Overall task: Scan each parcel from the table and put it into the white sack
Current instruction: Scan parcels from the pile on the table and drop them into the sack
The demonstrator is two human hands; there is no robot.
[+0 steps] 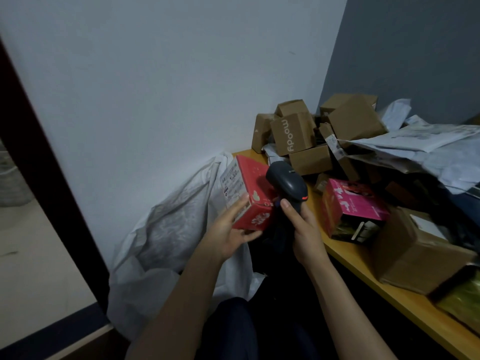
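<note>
Left grip (228, 229) cradles the red parcel (253, 193) from below, thumb lying across its near face and fingers curled under its base, so the box is carried clear of the table (363, 263) and can be turned freely. Below and to the left of this grip the white sack (168, 224) slumps against the wall with its mouth close by, which keeps the drop short once the scan is done. The parcel's printed label (230, 183) sits on the face turned leftward, away from the other hand. Just right of the parcel, nearly touching it, is the dark handheld scanner (287, 181), held upright with its head level with the box top; a small red light shows on its right side. Right grip (302, 229) is wrapped round the scanner's handle with the thumb laid up the back; whether a finger rests on the trigger cannot be told. Judged from the label's facing, the parcel is either being rotated toward the scanner head or is on its way to the sack. Right of this grip, on the table, unscanned parcels wait: a pink box (350, 209) nearest, stacked brown cartons (296, 133) beyond it, grey mailers (428, 144), and a large carton (415, 255) at the edge.
</note>
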